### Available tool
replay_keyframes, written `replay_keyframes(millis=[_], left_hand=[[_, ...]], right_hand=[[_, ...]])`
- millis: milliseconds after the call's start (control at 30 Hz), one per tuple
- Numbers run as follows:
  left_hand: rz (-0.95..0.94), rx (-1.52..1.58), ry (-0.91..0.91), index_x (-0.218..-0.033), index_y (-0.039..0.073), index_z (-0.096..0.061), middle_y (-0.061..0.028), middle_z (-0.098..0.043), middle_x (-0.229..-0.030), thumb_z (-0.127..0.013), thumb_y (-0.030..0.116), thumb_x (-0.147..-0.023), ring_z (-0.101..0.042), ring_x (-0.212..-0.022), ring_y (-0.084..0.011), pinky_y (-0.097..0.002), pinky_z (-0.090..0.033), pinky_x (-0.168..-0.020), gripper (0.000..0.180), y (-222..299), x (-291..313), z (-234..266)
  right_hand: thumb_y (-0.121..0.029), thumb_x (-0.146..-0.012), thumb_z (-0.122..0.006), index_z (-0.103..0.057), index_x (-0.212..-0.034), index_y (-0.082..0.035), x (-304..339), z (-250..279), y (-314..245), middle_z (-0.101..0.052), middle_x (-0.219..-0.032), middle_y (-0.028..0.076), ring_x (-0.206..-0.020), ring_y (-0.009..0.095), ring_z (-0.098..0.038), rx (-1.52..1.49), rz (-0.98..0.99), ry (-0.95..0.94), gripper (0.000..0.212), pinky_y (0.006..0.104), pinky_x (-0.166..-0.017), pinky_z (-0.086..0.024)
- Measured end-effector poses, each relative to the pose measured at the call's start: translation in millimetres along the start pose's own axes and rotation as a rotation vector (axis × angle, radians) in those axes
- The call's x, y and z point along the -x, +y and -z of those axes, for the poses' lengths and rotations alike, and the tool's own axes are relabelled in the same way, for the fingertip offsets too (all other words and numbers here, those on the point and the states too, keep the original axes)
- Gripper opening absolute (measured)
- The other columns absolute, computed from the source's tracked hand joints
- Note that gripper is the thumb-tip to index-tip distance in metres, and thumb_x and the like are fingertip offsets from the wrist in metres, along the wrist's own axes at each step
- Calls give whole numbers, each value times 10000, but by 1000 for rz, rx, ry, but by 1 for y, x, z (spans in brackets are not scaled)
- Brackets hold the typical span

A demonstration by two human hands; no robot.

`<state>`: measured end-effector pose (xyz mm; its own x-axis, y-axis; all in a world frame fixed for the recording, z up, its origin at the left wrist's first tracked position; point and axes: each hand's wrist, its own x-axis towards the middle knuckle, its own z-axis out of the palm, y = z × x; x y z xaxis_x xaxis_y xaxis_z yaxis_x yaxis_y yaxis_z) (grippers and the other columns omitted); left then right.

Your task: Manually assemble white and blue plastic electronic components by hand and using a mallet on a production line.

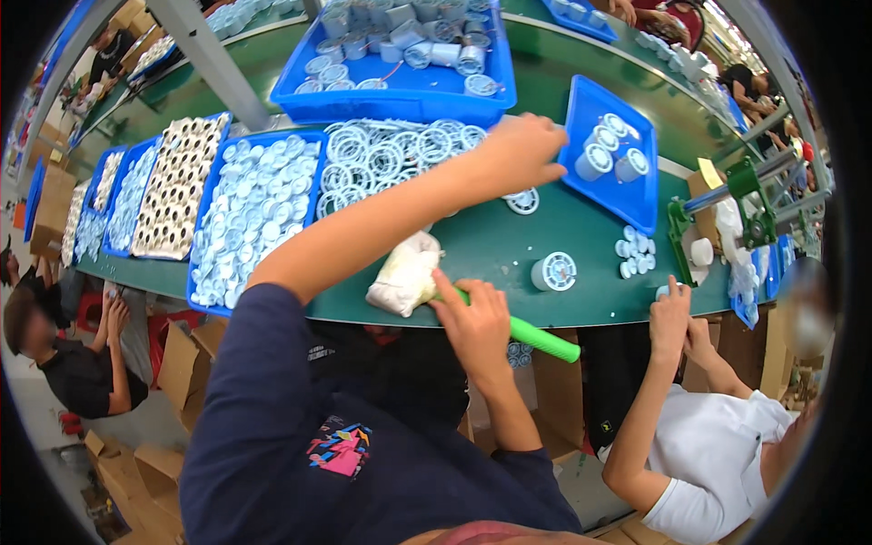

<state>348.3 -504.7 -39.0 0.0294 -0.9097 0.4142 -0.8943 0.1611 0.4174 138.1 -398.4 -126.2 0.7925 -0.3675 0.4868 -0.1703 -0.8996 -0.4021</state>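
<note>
My right hand [477, 322] is closed round the green grip of a hammer [543, 340], whose head looks wrapped in off-white cloth and rests on the table's near edge. Stretched across the table, my left hand [524, 156] has its fingers apart, with nothing visible in them. It hovers between a heap of pale blue plastic rings [368, 163] and a tilted blue tray [627, 195]. That tray holds several light blue cylindrical parts [595, 161]. One similar round part [554, 272] lies on the green tabletop [481, 254], right of the hammer head.
A large blue bin [400, 107] of cylindrical parts stands at the back. Trays of small blue caps [259, 209] and white parts [177, 182] line the left. At right, small blue pieces [635, 252] lie near a green press [718, 213] and a co-worker's hands [677, 322].
</note>
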Motion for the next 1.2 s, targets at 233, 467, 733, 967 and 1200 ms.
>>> replay_keyframes(millis=[233,467,733,967,1200], left_hand=[[748,103,439,-1195,6,-715,-169,-752,-1131,-711,162,-974,-732,-1000,-263,-355,-561,-905,271,0,220,130],[618,204,500,-1520,118,-502,-231,-483,-1446,-741,71,-924,-548,-1291,-390,-450,-492,-1049,644,47,216,-12],[578,158,672,-1437,64,-541,-222,-584,-1286,-829,108,-828,-590,-1145,-399,-471,-508,-968,674,15,182,-35],[506,349,499,-1443,77,-520,-185,-590,-1281,-800,86,-817,-623,-1140,-407,-467,-526,-975,686,29,229,1],[478,358,408,-1604,134,-353,-263,-374,-1564,-793,71,-847,-493,-1362,-470,-465,-472,-1078,878,38,288,33]], right_hand=[[-168,-835,-832,-714,-1340,-169,15,14,14,-640,-1013,60,-927,265,-601,65,-146,63,518,422,-816,-454],[-92,-867,-807,-712,-1310,-110,12,2,18,-632,-1095,95,-1017,304,-586,238,-265,269,454,446,-892,-471],[29,-911,-669,-697,-1153,0,-5,-9,3,-608,-1208,160,-1137,341,-569,166,-148,482,245,454,-978,-474],[38,-916,-666,-696,-1124,1,-24,-16,3,-623,-1181,166,-1104,343,-594,104,-41,501,214,449,-950,-492],[97,-848,-711,-745,-1099,-14,-79,-36,-39,-701,-1068,124,-954,297,-687,-259,72,239,277,396,-826,-562]])
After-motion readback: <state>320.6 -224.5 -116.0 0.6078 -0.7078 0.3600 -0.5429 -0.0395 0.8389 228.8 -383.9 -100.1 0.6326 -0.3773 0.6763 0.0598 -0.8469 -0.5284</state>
